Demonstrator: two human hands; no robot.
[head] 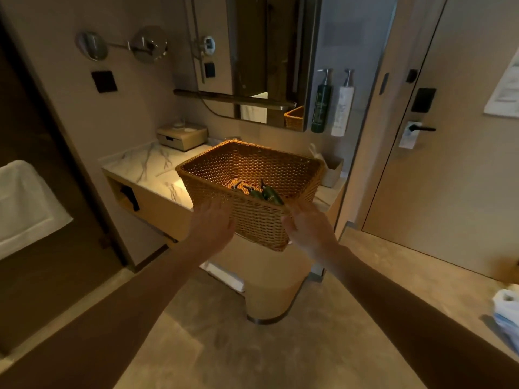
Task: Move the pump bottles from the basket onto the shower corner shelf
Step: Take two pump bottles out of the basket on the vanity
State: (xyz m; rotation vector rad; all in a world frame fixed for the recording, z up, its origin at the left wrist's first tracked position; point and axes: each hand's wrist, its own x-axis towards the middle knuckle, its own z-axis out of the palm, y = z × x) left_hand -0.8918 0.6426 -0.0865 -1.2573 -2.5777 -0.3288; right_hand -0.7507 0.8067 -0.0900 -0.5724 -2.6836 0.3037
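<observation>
Both hands are up at the wicker basket (252, 189): the left hand (213, 223) lies flat against its near wall with the fingers spread, and the right hand (307, 224) curls round the near right corner, thumb on the weave. Whether either one truly bears the basket's weight I cannot tell, though the basket tilts toward the person and juts out past the front edge of the marble counter (146, 167). Down in its bottom, against the near wall, lie a few dark green pump bottles (268, 193) on their sides, their pumps pointing away to the left. Behind the basket a pale box (182, 137) sits on the counter by the wall, and a mirror (252, 57) hangs above it. To the right of the mirror two tall dispensers are fixed to the wall, one dark green (321, 103), one white (343, 105). Further right is a door with a black handle (421, 128).
</observation>
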